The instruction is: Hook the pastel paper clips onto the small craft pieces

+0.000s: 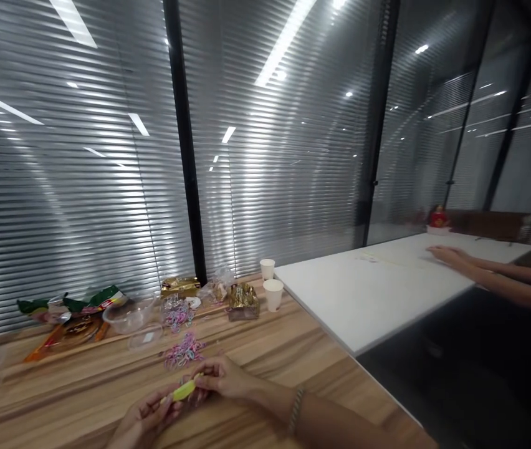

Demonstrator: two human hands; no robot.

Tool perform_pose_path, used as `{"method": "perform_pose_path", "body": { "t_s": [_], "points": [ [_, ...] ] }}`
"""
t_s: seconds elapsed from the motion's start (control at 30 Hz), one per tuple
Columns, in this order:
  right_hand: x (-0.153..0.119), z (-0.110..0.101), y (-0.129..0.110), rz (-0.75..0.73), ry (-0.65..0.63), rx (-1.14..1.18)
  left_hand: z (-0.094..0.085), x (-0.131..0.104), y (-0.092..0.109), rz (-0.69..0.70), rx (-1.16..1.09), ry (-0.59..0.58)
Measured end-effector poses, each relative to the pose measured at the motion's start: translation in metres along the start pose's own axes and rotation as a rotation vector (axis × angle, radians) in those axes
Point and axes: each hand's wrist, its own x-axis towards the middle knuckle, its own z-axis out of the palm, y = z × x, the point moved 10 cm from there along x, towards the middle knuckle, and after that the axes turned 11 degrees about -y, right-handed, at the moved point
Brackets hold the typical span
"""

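Note:
A small yellow item (184, 390) is stretched between my two hands above the wooden table (265, 349). My left hand (148, 415) pinches its left end, and my right hand (219, 378) pinches the right end. A bracelet circles my right wrist. Just beyond the hands lies a loose pile of pink, purple and blue small rings (186, 350). Behind that pile, more such rings (177, 317) lie in clear plastic. What the yellow item is cannot be made out.
Two paper cups (273, 295), a gold box (243, 302), a clear bowl (129, 317) and green packets (95, 301) stand along the back. At right, another person's hands (447, 254) reach over a white table (363, 293).

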Motion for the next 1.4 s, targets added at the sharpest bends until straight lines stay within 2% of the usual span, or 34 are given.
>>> {"method": "perform_pose_path", "body": {
  "t_s": [0.13,0.23,0.47,0.6,0.67,0.77,0.9,1.03,1.23,1.4],
  "points": [
    [-0.001,-0.005,0.002,0.006,0.050,0.007,0.019,-0.007,0.012,0.019,0.075,-0.107],
    [-0.001,-0.001,0.003,0.008,0.033,-0.002,0.028,-0.012,0.016,0.008,0.126,-0.142],
    [-0.011,0.008,-0.003,-0.011,-0.045,0.049,0.043,-0.020,0.021,0.062,-0.010,-0.197],
    [-0.015,-0.002,-0.003,-0.002,0.056,-0.008,0.036,-0.022,0.023,0.114,-0.106,-0.109],
    [-0.016,-0.009,-0.002,0.000,0.126,-0.040,0.028,-0.022,0.024,0.141,-0.101,-0.038],
    [-0.017,-0.011,-0.001,0.017,0.155,-0.058,0.020,-0.022,0.025,0.157,-0.071,0.019],
    [-0.019,-0.012,-0.001,0.028,0.166,-0.014,0.023,-0.023,0.027,0.148,-0.087,-0.025],
    [-0.018,-0.007,-0.001,0.022,0.086,0.039,0.034,-0.025,0.028,0.131,-0.145,-0.095],
    [-0.017,-0.018,0.008,0.024,0.160,0.135,0.026,-0.024,0.027,0.157,-0.074,-0.011],
    [-0.016,-0.013,0.006,0.016,0.136,0.123,0.022,-0.024,0.031,0.194,0.015,0.031]
  ]
}}
